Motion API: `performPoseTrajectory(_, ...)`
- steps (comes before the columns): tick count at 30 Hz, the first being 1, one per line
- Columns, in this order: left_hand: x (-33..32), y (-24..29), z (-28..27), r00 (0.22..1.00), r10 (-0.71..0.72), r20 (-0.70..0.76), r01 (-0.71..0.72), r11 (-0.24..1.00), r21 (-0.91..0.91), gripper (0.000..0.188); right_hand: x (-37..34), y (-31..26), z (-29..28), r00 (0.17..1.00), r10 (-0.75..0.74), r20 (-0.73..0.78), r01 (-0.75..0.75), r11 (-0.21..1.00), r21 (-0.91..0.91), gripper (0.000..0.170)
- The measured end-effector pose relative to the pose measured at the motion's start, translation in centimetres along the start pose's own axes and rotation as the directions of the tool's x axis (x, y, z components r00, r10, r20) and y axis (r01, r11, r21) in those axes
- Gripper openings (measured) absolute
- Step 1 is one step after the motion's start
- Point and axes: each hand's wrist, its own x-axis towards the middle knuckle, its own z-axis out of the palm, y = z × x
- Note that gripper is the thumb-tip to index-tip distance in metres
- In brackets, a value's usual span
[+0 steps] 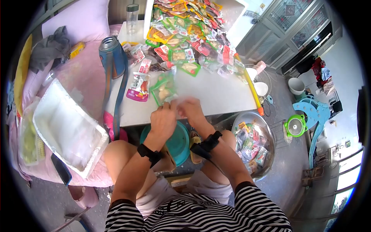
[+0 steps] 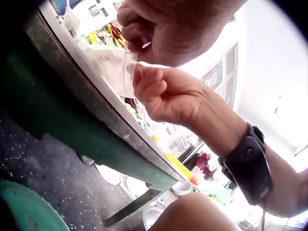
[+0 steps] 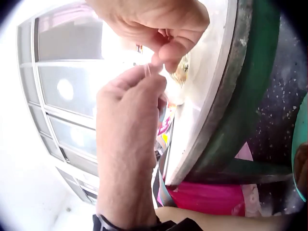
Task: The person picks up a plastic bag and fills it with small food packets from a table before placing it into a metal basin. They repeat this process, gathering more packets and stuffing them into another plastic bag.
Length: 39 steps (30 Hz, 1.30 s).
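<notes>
A clear bag (image 2: 113, 70) with a ridged top edge is pinched between the fingertips of both hands at the table's front edge. In the head view a green-edged packet (image 1: 163, 92) with pale pieces lies just beyond them; whether it is inside the bag, I cannot tell. My left hand (image 1: 163, 119) has curled fingers on the bag's edge. My right hand (image 1: 192, 111), slightly blurred, grips the same edge close beside it. In the right wrist view the fingertips of the left hand (image 3: 132, 108) and right hand (image 3: 166, 26) nearly meet.
A white box (image 1: 235, 15) spills colourful packets over the table (image 1: 228, 92). Left of the hands lie a purple packet (image 1: 139, 87) and a blue bottle (image 1: 113, 58). A yellow stick (image 1: 253, 91) lies at the right edge. Below are a teal basin (image 1: 181, 145) and a metal bowl (image 1: 272, 154) of packets.
</notes>
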Motion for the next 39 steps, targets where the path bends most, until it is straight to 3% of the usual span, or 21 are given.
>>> performPoseTrajectory(4,-0.1,-0.2,0.6,0.998,0.062,0.0,-0.062,0.998,0.013,0.038,1.9,0.2,2.3,0.98,-0.171,-0.106,0.164,0.984,-0.071,0.013)
performPoseTrajectory(7,0.0,0.0,0.1,1.0,0.027,-0.014,-0.027,1.0,0.015,0.039,1.6,-0.2,2.3,0.981,-0.188,-0.053,0.191,0.979,0.07,0.015)
performPoseTrajectory(10,-0.1,-0.1,-0.1,1.0,-0.014,0.022,0.014,1.0,0.003,0.041,0.8,0.0,1.7,1.0,-0.005,-0.021,0.008,0.99,0.14,0.016)
performPoseTrajectory(12,-0.3,0.0,0.0,0.999,-0.015,0.037,0.015,1.0,0.005,0.044,-0.8,0.1,1.4,0.985,-0.163,0.058,0.155,0.98,0.126,0.015)
performPoseTrajectory(14,-0.5,0.1,0.1,0.999,-0.006,0.048,0.006,1.0,0.0,0.045,-1.2,-0.2,1.4,0.989,-0.117,0.091,0.102,0.982,0.159,0.017)
performPoseTrajectory(16,-0.6,0.4,0.3,0.998,0.001,0.056,-0.001,1.0,-0.006,0.047,-0.6,-0.5,1.4,0.987,0.134,0.091,-0.152,0.961,0.231,0.019)
performPoseTrajectory(18,-0.8,0.6,0.4,0.998,0.008,0.064,-0.007,1.0,-0.011,0.049,-0.3,0.2,1.0,0.989,0.112,0.098,-0.129,0.974,0.186,0.018)
performPoseTrajectory(22,-0.9,0.5,0.4,0.998,-0.015,0.053,0.018,0.998,-0.055,0.018,0.2,0.7,1.3,0.991,0.122,0.05,-0.126,0.989,0.08,0.014)
performPoseTrajectory(25,-1.1,0.4,0.4,0.994,-0.011,0.107,0.016,0.999,-0.044,0.011,-0.7,-0.4,1.7,0.995,0.047,0.092,-0.044,0.998,-0.038,0.013)
performPoseTrajectory(27,-1.1,0.6,0.4,0.99,-0.032,0.141,0.035,0.999,-0.022,0.009,0.7,1.8,0.8,0.923,-0.334,0.19,0.378,0.875,-0.302,0.013)
performPoseTrajectory(29,-1.1,0.6,0.5,0.988,-0.032,0.15,0.036,0.999,-0.024,0.009,1.5,3.3,0.3,0.838,-0.481,0.257,0.545,0.735,-0.404,0.014)
performPoseTrajectory(35,-0.9,0.8,0.8,0.995,0.048,0.082,-0.041,0.995,-0.087,0.011,3.6,5.7,0.8,0.89,-0.455,-0.004,0.45,0.881,-0.149,0.018)
performPoseTrajectory(38,-1.0,0.7,1.1,0.996,0.012,0.088,-0.005,0.997,-0.074,0.015,3.2,4.9,0.7,0.908,-0.418,-0.008,0.403,0.88,-0.253,0.021)
performPoseTrajectory(39,-1.0,0.7,1.2,0.996,-0.008,0.092,0.014,0.998,-0.066,0.018,2.9,4.6,0.1,0.906,-0.42,0.059,0.416,0.854,-0.313,0.021)
